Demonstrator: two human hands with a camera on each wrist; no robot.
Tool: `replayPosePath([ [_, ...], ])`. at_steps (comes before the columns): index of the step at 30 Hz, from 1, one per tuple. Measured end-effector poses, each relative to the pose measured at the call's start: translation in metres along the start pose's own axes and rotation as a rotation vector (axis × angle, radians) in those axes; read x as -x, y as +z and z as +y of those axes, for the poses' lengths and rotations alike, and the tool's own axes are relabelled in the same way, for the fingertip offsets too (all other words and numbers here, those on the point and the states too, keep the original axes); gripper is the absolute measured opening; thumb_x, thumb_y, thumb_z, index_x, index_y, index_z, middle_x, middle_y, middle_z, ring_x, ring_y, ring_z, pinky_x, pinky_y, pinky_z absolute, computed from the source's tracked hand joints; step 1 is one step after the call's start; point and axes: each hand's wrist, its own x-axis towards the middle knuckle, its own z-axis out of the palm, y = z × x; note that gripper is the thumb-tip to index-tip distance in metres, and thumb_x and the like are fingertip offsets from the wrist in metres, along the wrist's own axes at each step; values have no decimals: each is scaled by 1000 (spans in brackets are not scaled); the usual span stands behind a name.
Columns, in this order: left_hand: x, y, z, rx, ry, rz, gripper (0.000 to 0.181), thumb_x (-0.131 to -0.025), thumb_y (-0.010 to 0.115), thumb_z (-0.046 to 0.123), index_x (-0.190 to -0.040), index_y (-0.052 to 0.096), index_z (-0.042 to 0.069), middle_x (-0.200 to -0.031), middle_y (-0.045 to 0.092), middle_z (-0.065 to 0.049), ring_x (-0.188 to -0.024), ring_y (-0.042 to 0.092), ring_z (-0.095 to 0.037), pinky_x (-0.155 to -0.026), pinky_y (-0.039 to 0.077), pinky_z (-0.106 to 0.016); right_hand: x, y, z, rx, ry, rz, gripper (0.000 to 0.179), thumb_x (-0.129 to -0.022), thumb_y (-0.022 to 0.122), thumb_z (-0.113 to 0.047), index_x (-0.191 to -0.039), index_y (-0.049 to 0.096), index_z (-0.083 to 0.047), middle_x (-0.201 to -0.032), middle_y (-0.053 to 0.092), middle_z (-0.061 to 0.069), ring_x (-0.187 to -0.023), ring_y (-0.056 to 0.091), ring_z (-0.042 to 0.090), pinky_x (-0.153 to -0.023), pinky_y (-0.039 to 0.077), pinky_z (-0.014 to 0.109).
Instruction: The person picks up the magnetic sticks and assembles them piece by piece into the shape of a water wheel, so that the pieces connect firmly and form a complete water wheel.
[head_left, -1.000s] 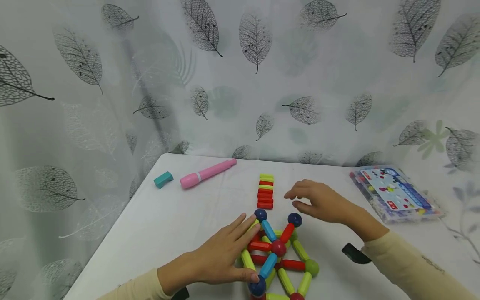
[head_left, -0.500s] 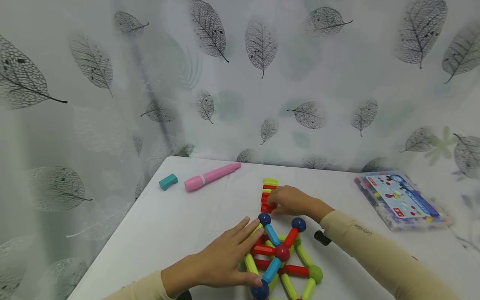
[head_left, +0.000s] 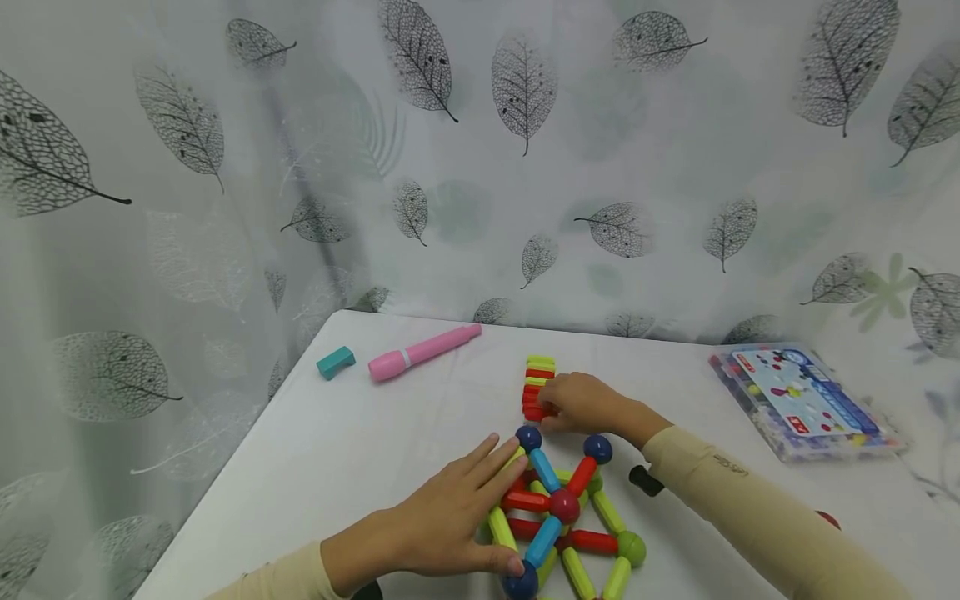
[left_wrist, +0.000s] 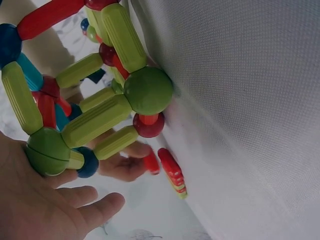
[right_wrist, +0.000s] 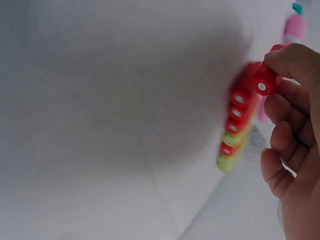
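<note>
A framework of magnetic sticks and balls (head_left: 564, 506) stands near the front of the white table, in red, lime green and blue. Against its left side lies my left hand (head_left: 450, 521), fingers extended, thumb at a dark blue ball (head_left: 520, 581). In the left wrist view, a green ball (left_wrist: 48, 151) meets that palm. Just behind the framework, my right hand (head_left: 581, 407) pinches a red magnetic stick (right_wrist: 265, 82) between thumb and fingers. The right wrist view has this stick held just above the near end of a row of red and lime sticks (right_wrist: 236, 113).
A pink pen-like tube (head_left: 423, 352) and a small teal block (head_left: 335, 362) lie at the back left. At the right sits a clear plastic case (head_left: 802, 400) with a printed sheet and colourful pieces inside. A leaf-patterned curtain (head_left: 465, 208) hangs behind the table.
My right hand has moved left to the row of sticks and now pinches a red one from its near end. The left hand stays against the framework. The head view has shifted slightly.
</note>
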Motion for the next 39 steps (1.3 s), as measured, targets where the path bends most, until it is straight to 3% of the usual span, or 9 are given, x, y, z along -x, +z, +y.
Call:
replayPosePath([
  [6,-2,0,0,4,-25,-15,97,-90,41,81,-165,7,29,-172,-2,9,-158,4,-30,-116,32,-59,22,-42,-2,-217,87,58,10,-89,75,-28,-95,73,-20,-82,63,-12,-78,56,10,-68,52,26],
  [10,-2,-1,1,20,-37,-17,96,-90,42,80,-165,7,30,-171,-2,10,-158,3,-30,-116,32,-61,38,-62,-11,-335,64,61,6,-90,74,-27,-93,73,-21,-80,63,-13,-76,58,10,-68,55,27],
  [13,-1,-1,2,23,-37,-15,96,-90,43,79,-165,7,30,-171,-2,10,-158,3,-31,-115,33,-61,46,-68,-22,-382,24,10,7,-91,73,-28,-94,72,-22,-80,63,-14,-76,59,9,-69,56,26],
  [22,-1,-1,1,11,-17,-3,97,-90,39,81,-165,7,28,-172,-2,8,-158,4,-32,-116,32,-60,58,-72,-42,-345,4,-124,4,-89,71,-24,-85,69,-23,-72,60,-15,-68,56,6,-65,54,25],
  [35,-1,0,3,0,-20,4,98,-90,38,82,-165,7,27,-172,-3,9,-158,2,-30,-116,32,-61,57,-70,-48,-275,13,-161,4,-86,71,-26,-85,68,-26,-71,58,-15,-69,55,6,-63,51,26],
  [39,-1,0,3,3,-23,0,98,-90,40,81,-165,7,27,-172,-2,8,-158,2,-31,-116,32,-61,61,-72,-48,-279,8,-141,7,-90,72,-30,-93,71,-24,-76,60,-17,-73,56,5,-67,53,25],
])
